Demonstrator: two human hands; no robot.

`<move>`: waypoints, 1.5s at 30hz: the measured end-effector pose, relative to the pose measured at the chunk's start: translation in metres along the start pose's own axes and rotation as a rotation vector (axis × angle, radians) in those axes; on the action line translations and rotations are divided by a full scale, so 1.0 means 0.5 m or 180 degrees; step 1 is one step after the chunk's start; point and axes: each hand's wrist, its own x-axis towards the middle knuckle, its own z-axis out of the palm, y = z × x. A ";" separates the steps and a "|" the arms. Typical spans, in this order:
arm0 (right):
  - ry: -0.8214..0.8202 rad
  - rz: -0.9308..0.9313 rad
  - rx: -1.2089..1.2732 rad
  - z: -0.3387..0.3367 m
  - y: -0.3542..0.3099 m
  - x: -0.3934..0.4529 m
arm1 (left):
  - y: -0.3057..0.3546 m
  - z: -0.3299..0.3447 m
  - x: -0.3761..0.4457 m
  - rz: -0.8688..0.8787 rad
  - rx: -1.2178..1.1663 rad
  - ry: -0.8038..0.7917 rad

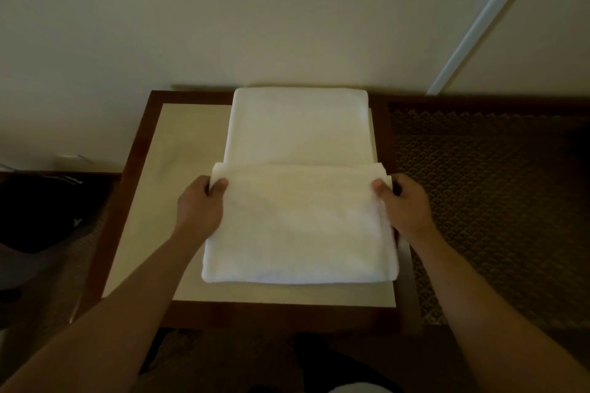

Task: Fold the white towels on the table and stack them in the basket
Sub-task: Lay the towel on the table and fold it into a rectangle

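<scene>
White towel [298,223] between both grips.

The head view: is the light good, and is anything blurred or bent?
Head view: dim, yellowish light; the white towel is the brightest thing; both hands look soft, a little blurred; the table edges bend from the wide lens.

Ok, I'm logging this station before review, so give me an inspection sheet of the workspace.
Surface: table, cream top, dark wood frame.
Job's things: white towel flat on the table, near part folded over; basket not seen.
Clutter: nothing seen.
Grippers: left hand and right hand each pinch a corner of the folded layer.
Cables: nothing seen.
Surroundings: plain wall behind; patterned carpet at right.
</scene>
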 end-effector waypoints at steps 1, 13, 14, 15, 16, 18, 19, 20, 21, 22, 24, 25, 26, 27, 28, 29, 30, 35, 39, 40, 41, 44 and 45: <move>0.0014 -0.0014 0.0062 0.002 -0.007 0.013 | 0.008 0.001 0.012 0.0025 -0.0010 0.0027; -0.0299 0.0379 -0.0823 0.033 -0.010 0.018 | 0.013 0.035 -0.040 0.0297 0.0391 0.0130; -0.0274 0.0312 -0.1057 0.039 0.000 0.000 | -0.002 0.036 -0.053 0.0310 0.0492 0.0124; -0.0202 0.0221 -0.1228 0.046 0.012 -0.013 | -0.017 0.039 -0.061 0.0297 0.0569 0.0131; -0.0115 0.0128 -0.1336 0.052 0.022 -0.021 | -0.030 0.042 -0.064 0.0288 0.0615 0.0145; 0.0001 0.0089 -0.1356 0.057 0.027 -0.026 | -0.037 0.048 -0.060 0.0336 0.0703 0.0160; 0.0067 0.0106 -0.1382 0.057 0.024 -0.025 | -0.033 0.050 -0.055 0.0368 0.0801 0.0176; 0.0196 0.0075 -0.1540 0.056 0.019 -0.026 | -0.029 0.051 -0.052 0.0360 0.0937 0.0227; 0.0388 -0.0005 -0.1829 0.056 0.013 -0.031 | -0.024 0.051 -0.052 0.0348 0.1110 0.0346; 0.0566 -0.0139 -0.2133 0.059 0.001 -0.040 | -0.019 0.051 -0.055 0.0402 0.1291 0.0490; 0.0481 -0.0645 -0.2476 0.074 -0.026 -0.061 | -0.004 0.062 -0.070 0.0849 0.1501 0.0576; 0.0173 -0.0912 -0.2544 0.090 -0.038 -0.066 | 0.011 0.077 -0.078 0.1190 0.1531 0.0421; -0.0217 -0.1127 -0.2592 0.112 -0.047 -0.071 | 0.027 0.096 -0.086 0.1527 0.1558 0.0159; -0.0594 -0.1278 -0.2657 0.137 -0.049 -0.074 | 0.042 0.118 -0.091 0.1786 0.1618 -0.0135; -0.0871 -0.1380 -0.2737 0.159 -0.047 -0.074 | 0.050 0.140 -0.089 0.1940 0.1726 -0.0411; -0.1015 -0.1421 -0.2805 0.173 -0.043 -0.070 | 0.050 0.155 -0.079 0.2005 0.1868 -0.0610; -0.1069 -0.1395 -0.2878 0.176 -0.038 -0.064 | 0.041 0.161 -0.066 0.2003 0.2016 -0.0706; -0.0913 -0.0760 -0.3351 0.072 0.011 -0.004 | -0.058 0.097 0.008 0.1414 0.2295 -0.0421; -0.0552 -0.0001 -0.3299 0.004 0.028 0.007 | -0.076 0.051 0.008 0.0761 0.2377 -0.0231; -0.0397 -0.0061 -0.3284 0.009 0.024 -0.007 | -0.064 0.053 -0.004 0.0834 0.2345 -0.0127; -0.0275 -0.0250 -0.3287 0.027 0.015 -0.029 | -0.047 0.062 -0.021 0.1012 0.2219 -0.0079; -0.0554 -0.1088 -0.3148 0.113 -0.003 -0.123 | -0.001 0.114 -0.084 0.1882 0.1757 -0.0537; -0.0735 -0.1303 -0.3111 0.134 0.002 -0.150 | 0.000 0.129 -0.102 0.2130 0.1837 -0.0721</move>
